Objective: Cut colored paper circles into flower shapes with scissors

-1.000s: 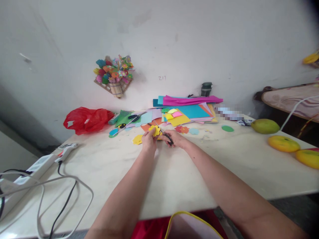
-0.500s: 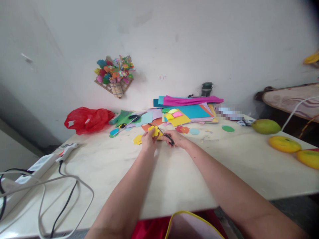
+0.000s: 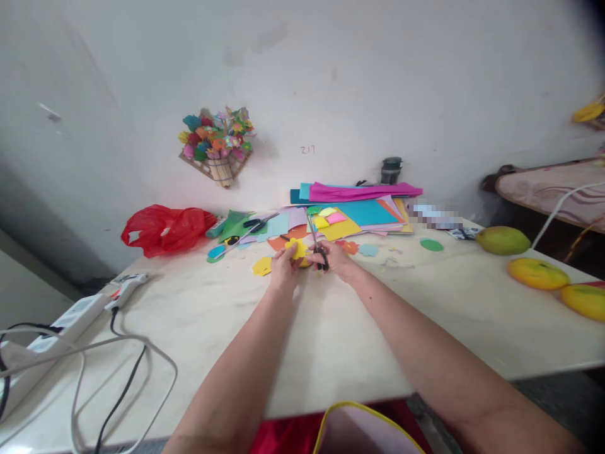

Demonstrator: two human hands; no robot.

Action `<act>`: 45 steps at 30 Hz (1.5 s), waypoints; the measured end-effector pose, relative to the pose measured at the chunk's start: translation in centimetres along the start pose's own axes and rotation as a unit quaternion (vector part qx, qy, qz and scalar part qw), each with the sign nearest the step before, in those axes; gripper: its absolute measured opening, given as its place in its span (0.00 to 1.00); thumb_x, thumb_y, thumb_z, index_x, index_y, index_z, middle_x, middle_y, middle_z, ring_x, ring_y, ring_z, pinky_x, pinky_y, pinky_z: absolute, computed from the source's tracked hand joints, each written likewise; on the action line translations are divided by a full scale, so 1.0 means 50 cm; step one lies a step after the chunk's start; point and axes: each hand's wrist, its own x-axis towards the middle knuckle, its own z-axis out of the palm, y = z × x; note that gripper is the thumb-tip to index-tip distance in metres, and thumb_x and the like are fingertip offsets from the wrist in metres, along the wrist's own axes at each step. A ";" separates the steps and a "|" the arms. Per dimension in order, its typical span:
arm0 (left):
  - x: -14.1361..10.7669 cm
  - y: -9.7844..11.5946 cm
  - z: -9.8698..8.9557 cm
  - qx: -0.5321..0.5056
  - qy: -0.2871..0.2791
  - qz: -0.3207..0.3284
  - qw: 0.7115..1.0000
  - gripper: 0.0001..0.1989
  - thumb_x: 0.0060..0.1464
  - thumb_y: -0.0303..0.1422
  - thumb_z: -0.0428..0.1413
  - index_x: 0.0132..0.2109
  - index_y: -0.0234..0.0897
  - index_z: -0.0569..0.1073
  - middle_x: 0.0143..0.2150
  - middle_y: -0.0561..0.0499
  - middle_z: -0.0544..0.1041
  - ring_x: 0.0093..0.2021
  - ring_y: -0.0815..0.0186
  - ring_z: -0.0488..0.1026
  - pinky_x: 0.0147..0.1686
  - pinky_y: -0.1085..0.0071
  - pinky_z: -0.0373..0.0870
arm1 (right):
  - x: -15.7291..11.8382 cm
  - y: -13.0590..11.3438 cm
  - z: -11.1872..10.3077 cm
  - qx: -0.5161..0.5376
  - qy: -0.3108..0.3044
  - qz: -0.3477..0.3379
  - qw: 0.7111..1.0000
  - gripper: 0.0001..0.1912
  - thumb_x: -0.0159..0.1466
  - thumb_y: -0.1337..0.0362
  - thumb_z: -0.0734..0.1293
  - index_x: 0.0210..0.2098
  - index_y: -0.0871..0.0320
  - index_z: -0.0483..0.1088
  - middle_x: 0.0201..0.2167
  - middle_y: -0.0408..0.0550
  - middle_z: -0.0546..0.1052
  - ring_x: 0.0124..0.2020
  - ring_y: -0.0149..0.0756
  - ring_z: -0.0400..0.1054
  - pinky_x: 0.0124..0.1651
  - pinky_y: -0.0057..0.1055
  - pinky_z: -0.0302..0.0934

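My left hand (image 3: 284, 267) pinches a yellow flower-shaped paper piece (image 3: 297, 248) over the middle of the table. Close beside it, my right hand (image 3: 334, 260) is closed round the black handles of a pair of scissors (image 3: 313, 238), whose blades point away from me, just right of the yellow piece. Another yellow piece (image 3: 261, 267) lies on the table left of my left hand. Orange and red flower cutouts (image 3: 348, 246) and a light blue one (image 3: 368, 250) rest beyond my right hand.
Coloured sheets (image 3: 373, 214) are stacked at the back, with a second pair of scissors (image 3: 255, 223) left of them. A red plastic bag (image 3: 165, 230) sits at the back left. White power strips (image 3: 70, 321) and cables lie left, mangoes (image 3: 539, 273) right.
The scissors have turned from pointing up-left across the yellow piece to pointing nearly straight away from me. Their blades are now off the piece, and my right hand has rotated with them.
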 end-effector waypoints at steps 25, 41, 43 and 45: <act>0.000 0.026 -0.015 0.080 -0.125 0.016 0.989 0.15 0.36 0.31 0.67 0.34 0.30 0.75 0.31 0.45 0.78 0.33 0.61 0.78 0.33 0.72 0.72 | 0.010 -0.001 -0.019 0.025 0.074 -0.049 0.996 0.19 0.47 0.60 0.70 0.37 0.57 0.65 0.20 0.40 0.72 0.19 0.30 0.68 0.15 0.20 0.49; 0.010 0.028 -0.024 0.030 -0.113 -0.006 0.993 0.13 0.40 0.30 0.65 0.34 0.31 0.73 0.35 0.44 0.79 0.38 0.58 0.78 0.36 0.70 0.72 | 0.003 -0.001 -0.018 -0.008 -0.001 -0.024 1.000 0.18 0.49 0.56 0.72 0.34 0.59 0.66 0.18 0.39 0.71 0.15 0.25 0.64 0.14 0.19 0.49; 0.010 0.028 -0.024 0.032 -0.116 -0.005 0.993 0.13 0.41 0.31 0.65 0.35 0.31 0.73 0.36 0.44 0.79 0.38 0.58 0.78 0.37 0.70 0.72 | 0.001 -0.002 -0.016 -0.013 -0.007 -0.019 1.000 0.17 0.49 0.57 0.72 0.33 0.59 0.67 0.18 0.39 0.71 0.15 0.25 0.64 0.14 0.19 0.49; 0.009 0.028 -0.024 0.035 -0.117 -0.005 0.993 0.13 0.41 0.31 0.65 0.35 0.32 0.73 0.36 0.44 0.79 0.38 0.59 0.78 0.38 0.70 0.72 | 0.000 -0.003 -0.014 -0.014 -0.011 -0.016 1.000 0.16 0.49 0.57 0.72 0.33 0.59 0.67 0.19 0.40 0.71 0.15 0.26 0.65 0.14 0.19 0.50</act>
